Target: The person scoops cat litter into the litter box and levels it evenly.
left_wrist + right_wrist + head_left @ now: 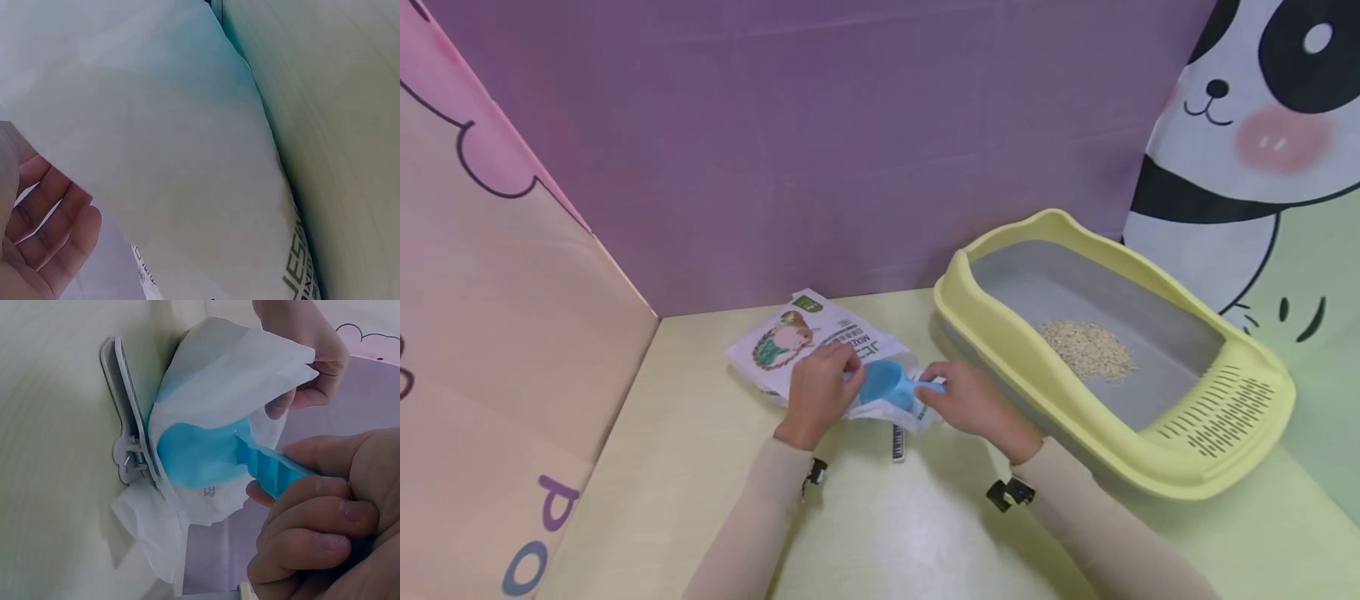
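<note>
A white printed bag [782, 337] lies on the table with its mouth facing right. My left hand [818, 390] pinches the edge of that mouth, and the right wrist view shows the lifted rim between thumb and fingers. In my right hand [972, 402] is the ribbed handle of a blue scoop [200, 456]. The scoop's bowl sits inside the bag's opening; what it holds cannot be made out. Beside the bag's mouth, partly under it in the head view, lies a pale bag clip [128, 403]. White bag material [175, 156] fills most of the left wrist view.
To the right stands a yellow-rimmed litter box [1180, 475] with a grey inside and a slotted front ledge. A heap of beige pellets [1086, 348] lies on its floor. A purple backdrop [850, 167] rises behind the table, with printed panels at both sides.
</note>
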Demonstrator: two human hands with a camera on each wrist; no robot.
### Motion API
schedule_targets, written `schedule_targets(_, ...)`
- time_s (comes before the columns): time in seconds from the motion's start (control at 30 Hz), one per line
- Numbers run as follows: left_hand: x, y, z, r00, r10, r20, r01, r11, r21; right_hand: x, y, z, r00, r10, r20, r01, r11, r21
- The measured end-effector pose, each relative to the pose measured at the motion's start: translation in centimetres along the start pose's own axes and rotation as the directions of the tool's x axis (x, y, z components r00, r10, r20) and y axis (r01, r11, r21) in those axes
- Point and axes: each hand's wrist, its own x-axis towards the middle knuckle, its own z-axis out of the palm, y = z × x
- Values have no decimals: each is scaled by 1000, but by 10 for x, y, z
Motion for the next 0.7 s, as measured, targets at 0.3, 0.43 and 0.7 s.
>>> schedule_targets(0.3, -1, -1, 0, 1000, -20, 0, 20, 1000, -8, 8, 6, 14, 1000, 12, -4, -12, 995, 98)
schedule_targets(0.43, 0, -1, 0, 1000, -19, -7, 19, 1000, -15, 10, 5, 19, 999, 41, -12, -40, 995, 92)
schedule_targets(0.7, 1, 0, -1, 1000, -17, -4, 17, 1000, -17, 8, 8, 21, 992, 126, -32, -119, 979, 165)
